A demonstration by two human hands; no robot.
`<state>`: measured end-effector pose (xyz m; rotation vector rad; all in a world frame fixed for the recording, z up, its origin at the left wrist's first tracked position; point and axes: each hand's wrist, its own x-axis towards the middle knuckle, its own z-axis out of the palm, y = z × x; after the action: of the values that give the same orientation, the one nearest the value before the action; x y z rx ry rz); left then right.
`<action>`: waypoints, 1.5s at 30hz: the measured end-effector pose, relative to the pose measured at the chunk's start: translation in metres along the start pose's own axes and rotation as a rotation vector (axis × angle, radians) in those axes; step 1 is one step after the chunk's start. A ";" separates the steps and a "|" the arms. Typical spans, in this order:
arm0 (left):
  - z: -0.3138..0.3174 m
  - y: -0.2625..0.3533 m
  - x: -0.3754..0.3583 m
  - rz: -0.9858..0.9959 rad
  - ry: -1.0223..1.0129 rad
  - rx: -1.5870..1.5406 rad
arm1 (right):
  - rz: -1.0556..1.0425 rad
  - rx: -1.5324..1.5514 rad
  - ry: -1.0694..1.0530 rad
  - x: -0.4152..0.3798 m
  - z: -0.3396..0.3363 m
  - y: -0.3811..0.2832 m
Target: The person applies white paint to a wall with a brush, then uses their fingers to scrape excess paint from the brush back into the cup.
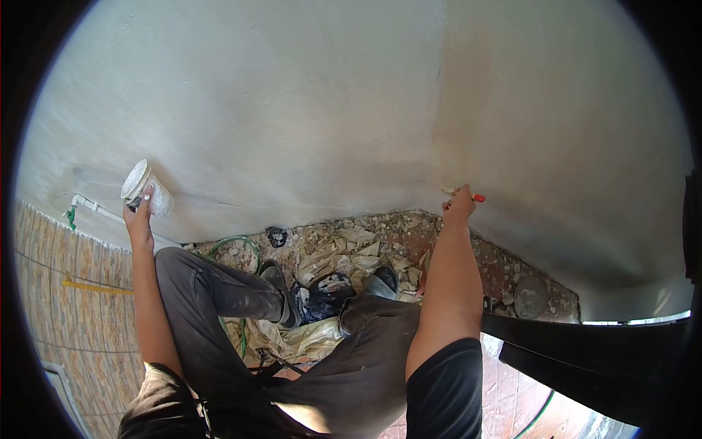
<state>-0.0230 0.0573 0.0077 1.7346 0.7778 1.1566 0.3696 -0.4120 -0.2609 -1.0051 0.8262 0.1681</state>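
My left hand [140, 212] is wrapped round a white plastic tub [159, 194] smeared with white paint, held up at the left, its mouth tilted toward the wall. My right hand [458, 205] grips a small paintbrush [478, 198]; its red handle end sticks out to the right. The pale bristle end points left, right at the wall [329, 110] near the inner corner, low down. The wall's surface is pale grey-white, with a darker, brownish patch to the right of the corner.
Crumpled sheeting [340, 252] and rubble cover the ground by my shoes. A dark plastic bag [327, 295] lies between my feet. A white pipe with a green tap [72, 212] runs along the left wall. A green hose [252, 247] curls below. A dark beam [585, 351] juts in at right.
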 end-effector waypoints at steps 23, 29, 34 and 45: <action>0.005 0.004 -0.004 -0.013 0.030 0.019 | 0.209 0.218 0.027 0.014 -0.011 0.020; -0.002 -0.001 0.000 -0.024 -0.021 0.039 | 0.197 0.211 0.020 0.010 -0.009 0.018; -0.003 -0.004 0.002 -0.008 -0.026 0.029 | 0.212 0.216 0.007 0.020 -0.010 0.022; 0.000 -0.001 0.001 0.002 0.028 0.010 | 0.185 0.204 -0.042 0.021 -0.021 0.018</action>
<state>-0.0228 0.0583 0.0068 1.7314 0.7995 1.1826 0.3644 -0.4242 -0.2930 -0.7313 0.8793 0.2562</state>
